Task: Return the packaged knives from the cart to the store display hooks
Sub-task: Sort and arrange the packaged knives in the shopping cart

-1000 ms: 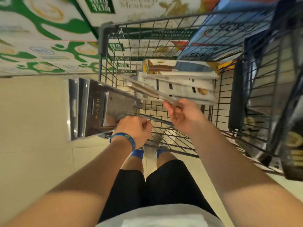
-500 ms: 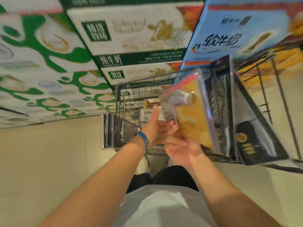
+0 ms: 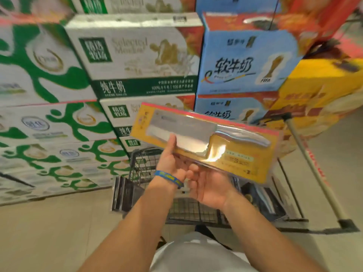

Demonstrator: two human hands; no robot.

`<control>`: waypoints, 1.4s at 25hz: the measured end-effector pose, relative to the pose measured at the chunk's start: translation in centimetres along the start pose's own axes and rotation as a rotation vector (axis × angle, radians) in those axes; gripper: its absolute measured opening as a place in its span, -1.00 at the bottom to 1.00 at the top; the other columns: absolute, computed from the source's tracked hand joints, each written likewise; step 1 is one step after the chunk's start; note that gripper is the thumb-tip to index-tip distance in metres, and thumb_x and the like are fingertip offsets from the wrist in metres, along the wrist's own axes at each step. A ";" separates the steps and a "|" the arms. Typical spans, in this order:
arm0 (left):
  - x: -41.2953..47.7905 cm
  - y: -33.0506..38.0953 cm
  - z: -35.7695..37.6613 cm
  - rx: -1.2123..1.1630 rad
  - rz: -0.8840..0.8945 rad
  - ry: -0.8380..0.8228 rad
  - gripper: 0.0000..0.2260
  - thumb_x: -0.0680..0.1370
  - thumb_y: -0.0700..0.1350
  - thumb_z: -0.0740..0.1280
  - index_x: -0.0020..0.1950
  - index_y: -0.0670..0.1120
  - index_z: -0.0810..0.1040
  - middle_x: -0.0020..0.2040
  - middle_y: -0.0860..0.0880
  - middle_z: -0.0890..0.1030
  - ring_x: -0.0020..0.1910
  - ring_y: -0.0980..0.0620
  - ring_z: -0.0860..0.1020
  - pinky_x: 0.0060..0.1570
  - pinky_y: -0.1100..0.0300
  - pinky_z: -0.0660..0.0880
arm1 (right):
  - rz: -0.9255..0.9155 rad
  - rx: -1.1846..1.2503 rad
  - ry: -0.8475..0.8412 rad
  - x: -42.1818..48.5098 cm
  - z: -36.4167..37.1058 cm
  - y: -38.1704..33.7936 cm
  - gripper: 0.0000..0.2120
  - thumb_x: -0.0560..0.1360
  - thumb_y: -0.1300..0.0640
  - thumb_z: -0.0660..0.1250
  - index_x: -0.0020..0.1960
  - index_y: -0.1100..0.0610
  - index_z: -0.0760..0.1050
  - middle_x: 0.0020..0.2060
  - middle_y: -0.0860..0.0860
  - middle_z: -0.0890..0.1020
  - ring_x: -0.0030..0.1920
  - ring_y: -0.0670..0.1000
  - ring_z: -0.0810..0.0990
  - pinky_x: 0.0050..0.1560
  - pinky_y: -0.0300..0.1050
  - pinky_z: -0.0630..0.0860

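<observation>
**One cleaver pack lifted clear of the cart, no hooks in sight**

The left thumb [image 3: 172, 143] lay flat against the clear front of the packaged knife [image 3: 206, 138], and the left hand [image 3: 170, 163] gripped the pack at its lower edge, its other fingers hidden behind the card. The fingers [image 3: 191, 173] of the right hand [image 3: 211, 186] curled upward just under that same edge, palm up. Whether they had closed on the card or only cupped beneath it could not be told.

The pack was a yellow card with a red upper border. It was held crosswise above the cart [image 3: 141, 163], tilted, with the blade towards the left and the handle towards the right. A blue wristband [image 3: 169, 178] circled the left wrist.

More dark packs [image 3: 125, 193] stood upright along the cart's left side, and others appeared to lie along its right. Stacked milk cartons [image 3: 137, 55] filled the wall ahead.

By my reading, the step in hand was carrying: one knife was out of the cart and not yet hung, with several left to go. The next move called for finding the display hooks, which were nowhere in view. The pack would then have to be turned upright so that its hang hole, probably at the blade end, could meet a peg.
</observation>
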State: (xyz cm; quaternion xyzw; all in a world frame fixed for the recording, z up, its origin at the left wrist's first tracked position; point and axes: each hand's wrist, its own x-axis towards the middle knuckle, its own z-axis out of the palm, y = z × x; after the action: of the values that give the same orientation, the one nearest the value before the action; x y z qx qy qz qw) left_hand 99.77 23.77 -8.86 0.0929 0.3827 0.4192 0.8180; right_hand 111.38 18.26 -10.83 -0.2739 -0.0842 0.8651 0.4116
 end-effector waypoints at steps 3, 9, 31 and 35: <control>0.1 1.8 2.4 -0.042 0.269 0.072 -0.57 0.56 0.08 0.34 0.32 -0.16 0.57 0.03 -0.12 0.70 -0.19 -0.01 0.70 -0.32 0.14 0.61 | -0.096 -0.118 0.240 -2.0 -2.7 -1.1 -0.47 0.59 -0.24 0.14 -0.08 0.13 0.71 0.04 0.13 0.74 -0.23 0.07 0.73 -0.29 -0.11 0.62; -1.0 3.3 7.9 -0.041 0.353 -0.073 -0.43 0.41 0.25 0.32 0.30 -0.06 0.57 0.23 -0.11 0.65 0.16 -0.09 0.64 0.04 -0.09 0.62 | -0.487 -0.129 0.354 -9.7 -6.6 -8.3 -0.47 0.64 -0.28 0.12 0.46 -0.01 0.49 0.36 0.14 0.59 0.31 0.18 0.59 0.37 0.23 0.43; 4.8 -12.5 2.6 1.465 -0.186 0.284 -0.62 0.64 0.08 0.26 0.20 -0.23 0.50 -0.24 -0.09 0.55 -0.23 -0.10 0.63 -0.21 0.07 0.63 | -0.726 -1.219 1.162 -21.4 -8.4 -12.1 -0.78 0.59 -0.04 0.36 -0.06 0.12 0.52 -0.29 0.03 0.53 -0.27 0.05 0.50 -0.26 0.01 0.41; 4.7 -16.1 0.2 1.358 -0.298 0.241 -0.69 0.68 -0.13 0.21 0.36 -0.28 0.43 -0.27 -0.14 0.53 -0.39 -0.09 0.50 -0.20 0.01 0.57 | -0.503 -1.373 1.132 -19.8 -9.6 -10.7 -0.86 0.63 0.03 0.28 -0.03 0.09 0.49 -0.22 -0.01 0.56 -0.17 0.08 0.57 -0.22 -0.06 0.38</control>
State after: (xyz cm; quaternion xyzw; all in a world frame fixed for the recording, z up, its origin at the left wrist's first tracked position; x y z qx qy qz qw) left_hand 111.46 17.19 -18.88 0.4824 0.6562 -0.0217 0.5798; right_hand 133.88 9.44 -6.87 -0.8135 -0.4217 0.2478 0.3145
